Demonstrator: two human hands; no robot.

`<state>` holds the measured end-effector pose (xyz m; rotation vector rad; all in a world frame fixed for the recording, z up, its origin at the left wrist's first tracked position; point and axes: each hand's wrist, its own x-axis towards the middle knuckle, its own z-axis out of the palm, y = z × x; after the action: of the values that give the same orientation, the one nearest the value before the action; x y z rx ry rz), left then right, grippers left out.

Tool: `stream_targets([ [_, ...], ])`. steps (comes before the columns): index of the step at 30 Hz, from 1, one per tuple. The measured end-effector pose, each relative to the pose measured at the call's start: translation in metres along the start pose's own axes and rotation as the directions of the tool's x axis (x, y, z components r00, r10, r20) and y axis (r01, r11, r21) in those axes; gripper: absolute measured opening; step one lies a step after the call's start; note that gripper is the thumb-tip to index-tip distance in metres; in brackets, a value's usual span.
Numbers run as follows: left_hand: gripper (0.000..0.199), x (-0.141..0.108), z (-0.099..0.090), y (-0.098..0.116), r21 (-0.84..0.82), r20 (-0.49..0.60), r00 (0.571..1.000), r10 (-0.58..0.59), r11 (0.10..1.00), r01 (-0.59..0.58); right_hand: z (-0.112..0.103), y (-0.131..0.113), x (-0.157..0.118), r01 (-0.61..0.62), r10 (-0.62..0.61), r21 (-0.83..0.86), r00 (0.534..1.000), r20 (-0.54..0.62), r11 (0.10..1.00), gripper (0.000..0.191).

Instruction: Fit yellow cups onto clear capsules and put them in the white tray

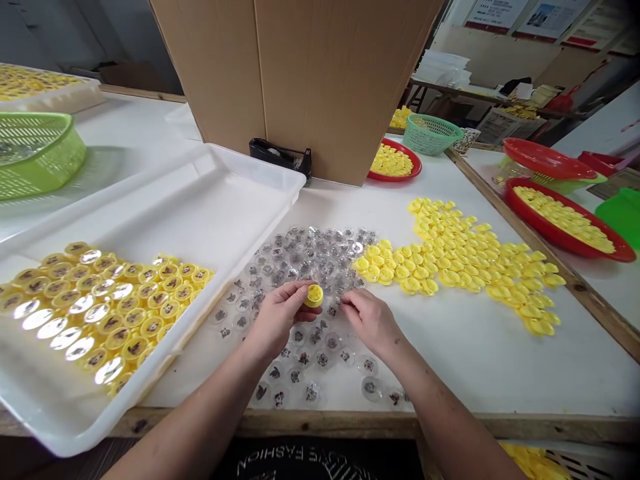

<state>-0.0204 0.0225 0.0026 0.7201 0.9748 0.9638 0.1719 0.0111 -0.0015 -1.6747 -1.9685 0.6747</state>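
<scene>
Between the thumb and fingers of my left hand (281, 313) is a small round yellow plastic case (314, 296), its open face turned up. My right hand (369, 319) is beside it, fingers pinched low over clear round discs (323, 360) with small dark animal pictures, which lie scattered on the table. What the right fingertips hold, if anything, is too small to make out. Many loose yellow pieces (450, 260) like the one I hold spread out to the right. On the left, a white tray (245, 167) contains rows of yellow cases (133, 307) with pictures and shiny covers.
A tall cardboard sheet (305, 80) stands behind a black tape dispenser (281, 157). Red plates (560, 223) of yellow pieces and a green basket (433, 133) are at the right and back. A lime basket (40, 157) sits far left. Wooden strips (350, 421) edge the table.
</scene>
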Motion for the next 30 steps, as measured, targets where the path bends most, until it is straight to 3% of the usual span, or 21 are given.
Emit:
stream_targets([
  [6, 0.042, -0.003, 0.004, 0.002, 0.06, 0.029, 0.999, -0.021, 0.998, 0.02, -0.015, 0.009, -0.019, -0.176, 0.117, 0.292, 0.971, 0.207, 0.94, 0.016],
  [10, 0.044, -0.003, 0.007, 0.002, 0.058, 0.018, 0.999, -0.028, 0.998, 0.027, -0.018, 0.018, -0.026, -0.259, 0.172, 0.269, 0.936, 0.307, 0.928, 0.023],
  [14, 0.044, -0.003, 0.007, 0.001, 0.06, 0.02, 1.0, -0.022, 0.998, 0.021, -0.023, 0.021, -0.028, -0.221, 0.194, 0.097, 0.954, 0.23, 0.97, 0.023],
  [18, 0.046, -0.003, 0.007, 0.0, 0.026, 0.024, 1.0, -0.02, 0.999, 0.019, -0.025, 0.018, -0.03, -0.101, 0.104, -0.027, 0.982, 0.16, 0.995, 0.029],
  [25, 0.045, -0.005, 0.007, -0.003, -0.049, 0.113, 0.992, -0.057, 0.997, 0.063, -0.019, 0.017, -0.032, -0.021, 0.028, -0.046, 0.99, 0.139, 0.999, 0.016],
  [30, 0.039, -0.007, 0.006, -0.006, 0.012, 0.174, 0.981, -0.08, 0.997, 0.08, -0.02, 0.018, -0.032, -0.014, 0.02, -0.034, 0.983, 0.184, 0.999, 0.03],
])
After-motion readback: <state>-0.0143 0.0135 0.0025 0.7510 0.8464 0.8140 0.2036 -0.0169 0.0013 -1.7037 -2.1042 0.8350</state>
